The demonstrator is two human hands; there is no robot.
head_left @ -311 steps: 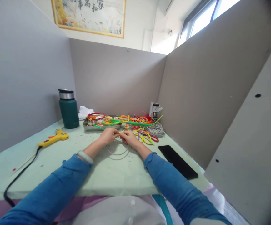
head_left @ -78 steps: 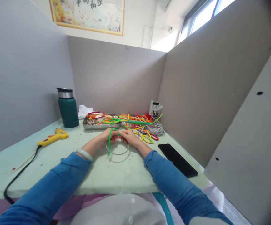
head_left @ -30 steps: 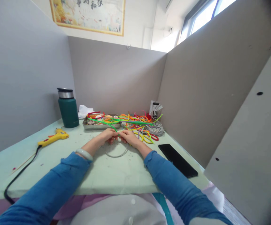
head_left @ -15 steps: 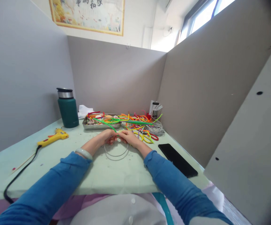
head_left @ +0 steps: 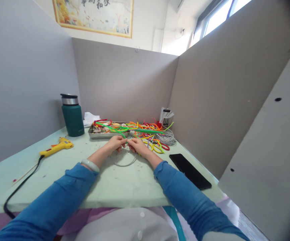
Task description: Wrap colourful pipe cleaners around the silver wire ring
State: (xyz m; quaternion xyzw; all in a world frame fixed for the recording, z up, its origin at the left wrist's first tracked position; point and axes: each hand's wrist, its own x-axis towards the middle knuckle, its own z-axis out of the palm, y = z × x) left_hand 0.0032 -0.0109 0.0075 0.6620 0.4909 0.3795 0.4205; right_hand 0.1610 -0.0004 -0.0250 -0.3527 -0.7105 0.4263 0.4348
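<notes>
My left hand and my right hand meet over the middle of the table, fingertips pinched close together. A bright green pipe cleaner runs from between the fingertips up and left over the tray. Below the fingers hangs a thin grey wire ring, its upper part hidden by my hands. The right fingers pinch at the place where wire and pipe cleaner meet; the exact contact is covered. Behind the hands lies a tangle of coloured pipe cleaners.
A metal tray of small pieces stands behind my left hand. Grey wire is coiled at the right. A yellow glue gun, a green bottle and a black phone lie or stand around. Grey partitions enclose the table.
My left hand has shifted slightly up and its fingers have moved on the green pipe cleaner. The wire ring has tilted, so less of its loop shows.
</notes>
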